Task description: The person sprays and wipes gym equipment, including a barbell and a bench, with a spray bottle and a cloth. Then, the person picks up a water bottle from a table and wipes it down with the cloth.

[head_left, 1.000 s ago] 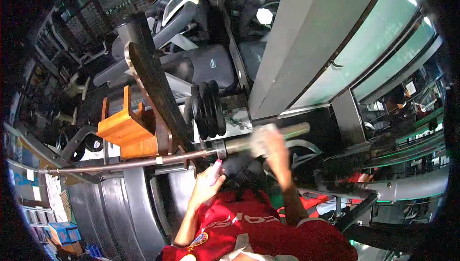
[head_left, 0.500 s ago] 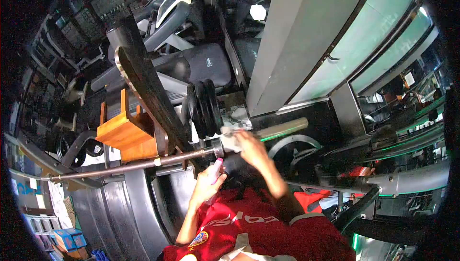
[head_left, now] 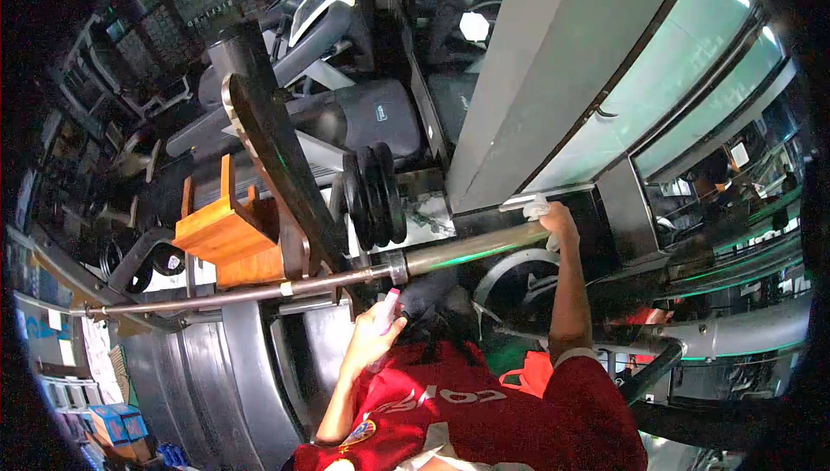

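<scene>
A long metal barbell [head_left: 233, 299] lies across the view, its thick sleeve [head_left: 467, 249] pointing right. At the far end of that sleeve, my right hand [head_left: 559, 219] is closed on a white cloth [head_left: 538, 208], which touches the metal. My left hand [head_left: 373, 335] is wrapped round a small pale bottle [head_left: 388, 310] with a pink top, just below the bar's collar [head_left: 398, 269]. The hand hides part of the bottle.
An upright dark post [head_left: 281, 160] stands behind the bar, beside an orange wooden stool [head_left: 229, 233]. Black weight plates [head_left: 373, 197] hang near the collar. A grey pillar [head_left: 527, 82] rises behind the sleeve. A thick grey tube [head_left: 743, 334] runs at the right.
My right hand first moved left with the cloth to the collar, then right along the sleeve to its outer end. My left hand still holds the bottle in about the same place.
</scene>
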`<state>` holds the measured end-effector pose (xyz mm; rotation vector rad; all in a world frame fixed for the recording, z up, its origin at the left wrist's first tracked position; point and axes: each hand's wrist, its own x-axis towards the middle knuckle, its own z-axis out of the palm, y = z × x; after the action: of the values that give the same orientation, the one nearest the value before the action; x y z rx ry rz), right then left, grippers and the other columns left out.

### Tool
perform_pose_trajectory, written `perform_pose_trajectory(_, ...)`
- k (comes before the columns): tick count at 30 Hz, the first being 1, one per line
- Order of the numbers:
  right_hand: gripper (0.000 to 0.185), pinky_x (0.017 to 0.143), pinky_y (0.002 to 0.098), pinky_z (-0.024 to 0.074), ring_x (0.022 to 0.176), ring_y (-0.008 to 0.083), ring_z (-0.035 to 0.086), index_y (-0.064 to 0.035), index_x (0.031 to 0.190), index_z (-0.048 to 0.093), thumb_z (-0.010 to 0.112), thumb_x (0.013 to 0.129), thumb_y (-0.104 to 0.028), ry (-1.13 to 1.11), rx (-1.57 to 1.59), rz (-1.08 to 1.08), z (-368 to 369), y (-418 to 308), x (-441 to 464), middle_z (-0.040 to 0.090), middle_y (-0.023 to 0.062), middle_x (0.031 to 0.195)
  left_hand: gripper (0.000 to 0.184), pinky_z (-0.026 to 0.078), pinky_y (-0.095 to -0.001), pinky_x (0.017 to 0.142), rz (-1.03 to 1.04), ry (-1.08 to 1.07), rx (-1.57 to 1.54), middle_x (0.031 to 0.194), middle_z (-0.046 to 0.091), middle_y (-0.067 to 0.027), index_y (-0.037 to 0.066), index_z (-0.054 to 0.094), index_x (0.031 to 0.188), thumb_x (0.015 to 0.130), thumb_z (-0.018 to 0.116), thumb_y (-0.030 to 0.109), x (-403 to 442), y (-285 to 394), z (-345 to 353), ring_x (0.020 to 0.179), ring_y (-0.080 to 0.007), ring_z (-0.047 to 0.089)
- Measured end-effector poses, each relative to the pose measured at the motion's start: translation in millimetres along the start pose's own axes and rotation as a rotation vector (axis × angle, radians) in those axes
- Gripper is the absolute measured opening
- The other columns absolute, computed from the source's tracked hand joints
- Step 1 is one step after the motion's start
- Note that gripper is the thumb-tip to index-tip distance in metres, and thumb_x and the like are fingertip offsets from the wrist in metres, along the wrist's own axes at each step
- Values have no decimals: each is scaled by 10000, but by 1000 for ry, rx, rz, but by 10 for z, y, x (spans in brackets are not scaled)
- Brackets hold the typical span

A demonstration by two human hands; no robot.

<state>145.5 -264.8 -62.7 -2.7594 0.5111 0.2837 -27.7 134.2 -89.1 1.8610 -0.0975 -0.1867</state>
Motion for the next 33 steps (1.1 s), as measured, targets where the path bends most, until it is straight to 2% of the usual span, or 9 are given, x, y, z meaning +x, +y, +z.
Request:
perform_pose_trajectory(6, 277, 864, 370, 489, 994, 296, 606, -110, 1103, 622, 525, 847, -65, 517, 354, -526, 596, 586, -104, 628, 128, 1089, 280, 476, -286, 714, 10, 28, 19, 816, 624, -55, 33, 611, 1059, 821, 679, 164, -16, -75, -20, 759, -130, 583)
perform_pose_trajectory(7, 347, 912, 387, 460, 1062, 306, 575, -87, 1159, 583, 577, 815, -41, 445, 808, -277, 994, 914, 63, 600, 136, 1145, 278, 477, -284, 704, 14, 31, 5, 815, 623, -53, 36, 609, 1066, 825, 674, 158, -13, -97, -27, 748, -123, 581)
perform_pose_trajectory(10, 377, 916, 388, 447, 1106, 317, 560, -38, 1205, 541, 599, 833, -68, 687, 487, -274, 1083, 867, -128, 582, 172, 1183, 578, 502, -305, 741, -7, -65, 101, 984, 642, -119, 118, 414, 1351, 824, 650, 120, -11, -125, -90, 807, -193, 628)
perform_pose_trajectory(14, 517, 1051, 444, 319, 1212, 386, 455, -39, 1270, 485, 580, 768, 35, 789, 220, -212, 1172, 630, -182, 513, 218, 1261, 269, 477, -271, 660, -48, 29, 15, 818, 621, -40, 38, 592, 1091, 842, 650, 121, 6, 3, -74, 699, -97, 569)
perform_pose_trajectory(15, 437, 939, 419, 438, 1076, 365, 550, -62, 1198, 534, 597, 770, -4, 870, 140, -292, 931, 200, -412, 570, 164, 1143, 289, 483, -275, 672, -113, 25, -47, 831, 622, -47, 32, 583, 1105, 838, 651, 119, 12, 57, -78, 713, -106, 575)
perform_pose_trajectory(16, 415, 956, 437, 417, 1045, 394, 551, -39, 1186, 537, 578, 773, -21, 770, 572, -336, 1034, -7, -443, 590, 173, 1054, 309, 488, -279, 685, -176, 19, -106, 843, 624, -53, 26, 574, 1120, 835, 652, 117, 17, 87, -72, 727, -114, 581)
perform_pose_trajectory(19, 478, 1062, 505, 288, 1216, 468, 415, 39, 1173, 524, 495, 697, 64, 492, 239, -437, 1243, -780, -970, 511, 315, 1223, 348, 494, -287, 729, 59, 66, -51, 885, 634, -76, 17, 556, 1145, 826, 654, 113, 88, -8, 5, 776, -144, 605)
perform_pose_trajectory(26, 556, 1099, 393, 308, 1227, 271, 463, -70, 1178, 568, 599, 648, 95, 199, 318, -927, 1104, -1231, -1370, 542, 84, 1266, 356, 485, -296, 786, 24, -17, -14, 946, 647, -102, 15, 565, 1137, 810, 662, 118, 171, 262, 54, 838, -178, 626)
perform_pose_trajectory(33, 383, 928, 401, 442, 1055, 338, 559, -51, 1087, 587, 571, 714, 36, 530, 160, -251, 666, -97, -686, 606, 158, 1058, 312, 488, -293, 744, 52, 56, 28, 884, 647, -80, 22, 585, 1089, 809, 666, 133, 98, 128, -16, 791, -150, 613)
